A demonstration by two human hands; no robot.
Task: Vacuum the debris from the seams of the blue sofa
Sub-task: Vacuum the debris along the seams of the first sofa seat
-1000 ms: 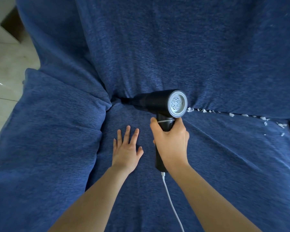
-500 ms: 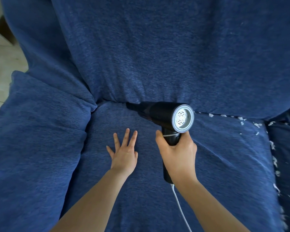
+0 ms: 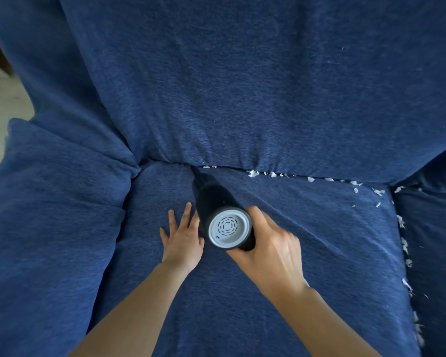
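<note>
The right hand (image 3: 271,249) grips the black vacuum (image 3: 218,211), its nozzle in the back seam, with the white debris (image 3: 252,173) trailing rightward along that seam, while the left hand (image 3: 183,237) presses flat, fingers straight, on the seat cushion (image 3: 307,253).

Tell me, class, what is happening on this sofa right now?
A person is vacuuming a blue sofa. The right hand grips a black handheld vacuum, its nozzle pushed into the seam between seat and backrest. The left hand rests flat on the seat cushion. White debris lies along the seam to the right and down the cushion's right edge.
</note>
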